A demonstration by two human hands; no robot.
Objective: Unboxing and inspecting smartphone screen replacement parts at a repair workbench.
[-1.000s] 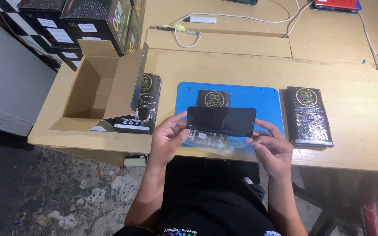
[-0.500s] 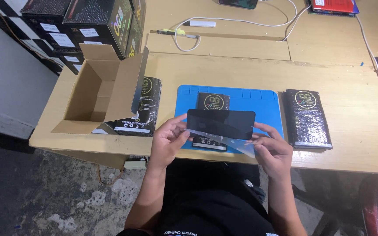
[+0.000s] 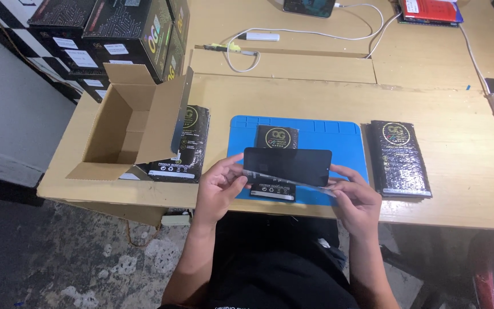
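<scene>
I hold a flat black phone screen panel [image 3: 287,166] level above a blue work mat [image 3: 344,137]. My left hand [image 3: 218,189] grips the panel's left end. My right hand [image 3: 357,194] is at its right end and pinches a thin clear film [image 3: 304,184] that hangs off the panel's lower edge. Beneath the panel, on the mat, lies a small black packet [image 3: 277,137] with a round gold emblem.
An open, empty cardboard box [image 3: 127,126] stands at the left, with a black packet [image 3: 187,143] beside it. A stack of black packets [image 3: 400,157] lies right of the mat. Black boxes [image 3: 127,28] are piled at far left; cables [image 3: 367,23] and a red book [image 3: 430,10] lie at the back.
The clear film has come further away from the panel's lower edge, and my right hand has moved slightly down and to the right with it. The panel stays in about the same place.
</scene>
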